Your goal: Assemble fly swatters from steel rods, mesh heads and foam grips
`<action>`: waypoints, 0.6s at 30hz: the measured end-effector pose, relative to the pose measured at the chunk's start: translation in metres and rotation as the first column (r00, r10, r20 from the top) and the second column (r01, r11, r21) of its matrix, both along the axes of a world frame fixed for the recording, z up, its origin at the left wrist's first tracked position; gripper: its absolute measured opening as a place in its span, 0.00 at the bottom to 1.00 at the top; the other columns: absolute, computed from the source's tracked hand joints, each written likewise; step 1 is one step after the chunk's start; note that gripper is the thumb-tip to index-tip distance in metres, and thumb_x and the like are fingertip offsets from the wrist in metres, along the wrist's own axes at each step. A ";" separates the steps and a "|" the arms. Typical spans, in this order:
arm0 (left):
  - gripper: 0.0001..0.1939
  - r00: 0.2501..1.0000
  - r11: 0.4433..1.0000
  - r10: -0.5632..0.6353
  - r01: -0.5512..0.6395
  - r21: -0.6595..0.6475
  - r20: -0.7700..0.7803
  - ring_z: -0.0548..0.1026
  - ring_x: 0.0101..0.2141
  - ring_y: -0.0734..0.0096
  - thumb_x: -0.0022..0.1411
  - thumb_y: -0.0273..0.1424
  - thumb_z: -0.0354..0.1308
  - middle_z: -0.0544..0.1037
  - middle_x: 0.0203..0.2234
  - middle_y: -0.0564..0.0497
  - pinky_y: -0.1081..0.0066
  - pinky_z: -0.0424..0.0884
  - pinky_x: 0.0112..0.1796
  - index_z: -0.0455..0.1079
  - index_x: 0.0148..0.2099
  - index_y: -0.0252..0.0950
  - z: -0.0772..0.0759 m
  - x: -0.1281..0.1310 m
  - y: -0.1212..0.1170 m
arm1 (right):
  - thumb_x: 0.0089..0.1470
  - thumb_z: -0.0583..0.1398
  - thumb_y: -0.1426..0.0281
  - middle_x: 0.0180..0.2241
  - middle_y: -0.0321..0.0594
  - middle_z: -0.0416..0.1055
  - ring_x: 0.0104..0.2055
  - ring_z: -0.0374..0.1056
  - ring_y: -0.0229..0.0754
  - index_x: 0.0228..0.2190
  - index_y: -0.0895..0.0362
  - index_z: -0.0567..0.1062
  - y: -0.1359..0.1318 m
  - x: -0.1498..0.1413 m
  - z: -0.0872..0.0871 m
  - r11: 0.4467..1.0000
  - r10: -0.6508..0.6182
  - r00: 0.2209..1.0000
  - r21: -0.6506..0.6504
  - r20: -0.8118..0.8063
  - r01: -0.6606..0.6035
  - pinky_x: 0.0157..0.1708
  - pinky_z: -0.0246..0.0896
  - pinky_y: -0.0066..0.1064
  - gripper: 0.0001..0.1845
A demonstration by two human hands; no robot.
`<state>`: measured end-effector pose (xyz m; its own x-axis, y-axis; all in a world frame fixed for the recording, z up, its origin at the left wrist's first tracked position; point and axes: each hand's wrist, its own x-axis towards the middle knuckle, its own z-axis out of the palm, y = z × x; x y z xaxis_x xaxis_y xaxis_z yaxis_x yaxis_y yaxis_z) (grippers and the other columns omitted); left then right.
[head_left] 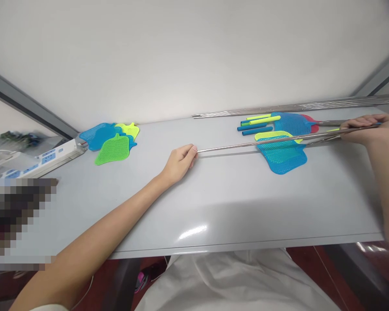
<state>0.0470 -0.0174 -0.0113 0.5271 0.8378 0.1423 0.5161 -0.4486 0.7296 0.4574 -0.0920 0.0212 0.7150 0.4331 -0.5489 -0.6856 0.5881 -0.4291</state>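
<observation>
My left hand (181, 164) is closed around the near end of a thin metal rod (233, 146), just above the table. To the right, the rod runs over a yellow fly swatter head (269, 136) and a blue fly swatter head (282, 160). At its far end my right hand (363, 127) is closed on the rod, with a bit of blue showing beside the palm. Swatter shafts pass under or near this hand; whether it touches them, I cannot tell. Behind lie another blue swatter head (290, 124) and a red one (311, 123), partly covered.
Several blue and yellow-green tubes (257, 129) lie beside the swatters. A bundle of metal rods (294, 106) rests along the wall. Loose swatter heads, with a green one (113, 150) on top, are piled at left, near a white power strip (48, 157).
</observation>
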 end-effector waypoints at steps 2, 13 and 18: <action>0.18 1.000 1.000 0.004 -0.004 0.001 -0.002 0.60 0.19 0.77 0.65 0.38 0.41 0.62 0.14 0.58 0.76 0.57 0.25 0.61 0.26 0.36 0.001 0.000 0.000 | 0.50 0.44 0.78 0.14 0.28 0.38 0.10 0.36 0.28 0.21 0.55 0.42 0.000 -0.001 0.001 1.000 0.006 1.000 -0.001 -0.001 -0.006 0.09 0.36 0.20 0.13; 0.18 1.000 1.000 0.008 -0.008 0.009 -0.008 0.60 0.19 0.77 0.64 0.38 0.41 0.62 0.13 0.57 0.75 0.57 0.24 0.62 0.26 0.36 0.001 0.001 0.000 | 0.47 0.43 0.79 0.13 0.28 0.38 0.10 0.37 0.27 0.21 0.55 0.42 -0.001 -0.005 0.004 0.999 0.005 0.999 -0.036 0.032 -0.004 0.07 0.37 0.19 0.12; 0.18 1.000 1.000 0.013 -0.013 0.012 -0.016 0.60 0.19 0.77 0.64 0.38 0.41 0.62 0.14 0.57 0.76 0.57 0.24 0.62 0.26 0.36 0.001 0.001 0.000 | 0.44 0.44 0.79 0.14 0.29 0.37 0.10 0.35 0.28 0.22 0.55 0.40 -0.001 0.001 0.000 1.000 0.008 0.998 -0.009 0.062 -0.008 0.09 0.36 0.20 0.13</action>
<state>0.0477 -0.0177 -0.0100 0.5187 0.8427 0.1439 0.5331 -0.4504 0.7162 0.4581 -0.0926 0.0211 0.7440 0.4342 -0.5079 -0.6625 0.5784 -0.4760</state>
